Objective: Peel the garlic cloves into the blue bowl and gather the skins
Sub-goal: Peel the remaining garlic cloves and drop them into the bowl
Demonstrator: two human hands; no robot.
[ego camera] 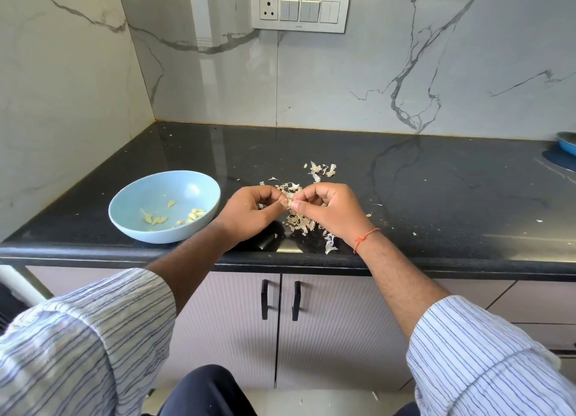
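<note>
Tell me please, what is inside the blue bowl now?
Inside the blue bowl lie several peeled garlic cloves, mostly toward its near right side, plus a few small scraps. The near wall hides a part of the bottom.

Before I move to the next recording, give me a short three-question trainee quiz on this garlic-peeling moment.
1. True or false: the blue bowl already holds peeled cloves.
2. Where do most of the garlic skins lie? A) in the bowl B) on the black counter around the hands C) on the floor
3. What do the left hand and right hand pinch between them?

Key: 1 true. 2 B. 3 a garlic clove, still being peeled.
</note>
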